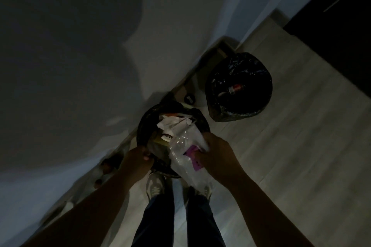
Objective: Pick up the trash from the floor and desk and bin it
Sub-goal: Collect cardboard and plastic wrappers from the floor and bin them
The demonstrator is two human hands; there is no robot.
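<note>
Clear plastic wrapping [180,161], with a purple packet [191,154] inside, is clasped in the right hand [217,153] over the near rim of the black-lined bin [145,121]. The left hand [138,157] grips that rim on its left side. The bin is heaped with crumpled paper [170,123]. Keep the rim steady, press the wrapping toward the centre, and let go only once it sits below the rim; springy film is likely to rebound. A second lined bin [253,106], at the floor's wall edge, appears roomier.
</note>
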